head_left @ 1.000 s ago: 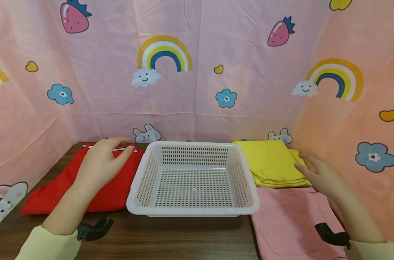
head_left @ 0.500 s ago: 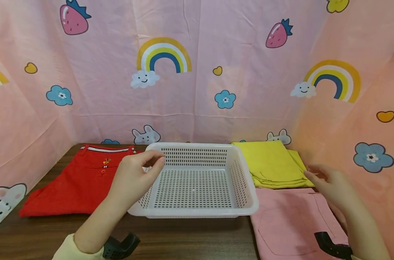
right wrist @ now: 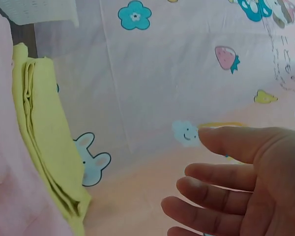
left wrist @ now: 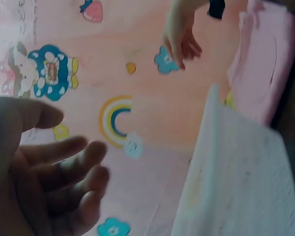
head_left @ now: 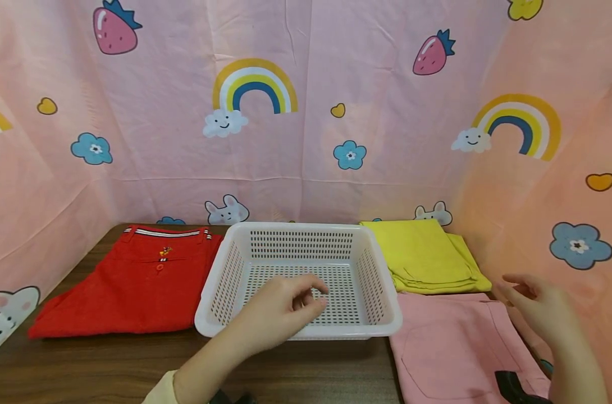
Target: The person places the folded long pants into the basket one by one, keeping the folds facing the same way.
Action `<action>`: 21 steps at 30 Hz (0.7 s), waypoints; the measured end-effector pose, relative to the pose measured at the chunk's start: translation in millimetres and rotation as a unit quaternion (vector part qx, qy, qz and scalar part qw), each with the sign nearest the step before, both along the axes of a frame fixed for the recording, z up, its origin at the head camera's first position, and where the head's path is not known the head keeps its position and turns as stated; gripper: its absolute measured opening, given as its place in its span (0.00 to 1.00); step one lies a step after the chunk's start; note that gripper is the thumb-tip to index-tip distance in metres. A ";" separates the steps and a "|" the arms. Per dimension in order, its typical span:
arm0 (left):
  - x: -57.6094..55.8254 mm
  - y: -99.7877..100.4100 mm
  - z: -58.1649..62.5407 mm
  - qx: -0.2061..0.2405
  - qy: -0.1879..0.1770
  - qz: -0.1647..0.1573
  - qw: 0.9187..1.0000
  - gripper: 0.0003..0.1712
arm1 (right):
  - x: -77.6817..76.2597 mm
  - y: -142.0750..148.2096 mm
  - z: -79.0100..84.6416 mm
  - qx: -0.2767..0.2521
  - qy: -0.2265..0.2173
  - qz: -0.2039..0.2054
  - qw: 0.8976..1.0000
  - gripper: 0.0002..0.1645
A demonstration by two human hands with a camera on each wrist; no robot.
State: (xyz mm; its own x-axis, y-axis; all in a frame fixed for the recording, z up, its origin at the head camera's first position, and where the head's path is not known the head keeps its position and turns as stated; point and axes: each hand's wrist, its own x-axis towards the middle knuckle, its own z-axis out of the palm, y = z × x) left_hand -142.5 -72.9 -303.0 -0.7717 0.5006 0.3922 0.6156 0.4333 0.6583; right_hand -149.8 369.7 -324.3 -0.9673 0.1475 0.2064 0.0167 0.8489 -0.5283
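Observation:
My left hand [head_left: 275, 311] hovers over the near side of a white perforated plastic basket [head_left: 382, 331], fingers loosely bent and holding nothing. In the left wrist view, thumb and fingers stand apart. My right hand [head_left: 543, 308] is held in the air at the right, beside the folded pink garment [head_left: 447, 348] and the folded yellow cloth [head_left: 417, 252]. Its fingers are relaxed with nothing between them, as the right wrist view also shows. Left of the basket lies a folded red garment [head_left: 134, 286] with a striped waistband, touched by neither hand.
Everything lies on a dark wood table [head_left: 83, 370]. A pink printed curtain [head_left: 306, 151] with rainbows and strawberries encloses the back and both sides. The pink garment lies in front of the yellow cloth, along the basket's right side.
My left hand has moved from above the red garment rightward and nearer, to the front of the basket. My right hand has shifted slightly right and nearer. The cloths and basket stay put.

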 end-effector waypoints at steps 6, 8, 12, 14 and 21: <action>7.0 21.8 -11.7 -0.004 -0.075 -0.113 0.991 0.07 | 0.0 6.7 -9.7 -0.015 -0.030 -0.012 0.999 0.37; 8.8 28.8 -15.5 0.009 -0.103 -0.137 0.985 0.09 | -1.3 8.0 -14.1 -0.036 -0.043 -0.020 0.998 0.40; 11.2 42.4 -26.5 0.037 -0.162 -0.180 0.970 0.13 | -5.3 11.5 -25.2 -0.080 -0.063 -0.029 0.994 0.42; 11.7 49.2 -34.4 0.048 -0.187 -0.197 0.961 0.14 | -7.1 14.1 -30.8 -0.086 -0.066 -0.027 0.994 0.41; 13.1 70.9 -66.4 0.057 -0.256 -0.219 0.940 0.18 | -12.8 25.2 -42.5 -0.081 -0.088 -0.009 0.993 0.38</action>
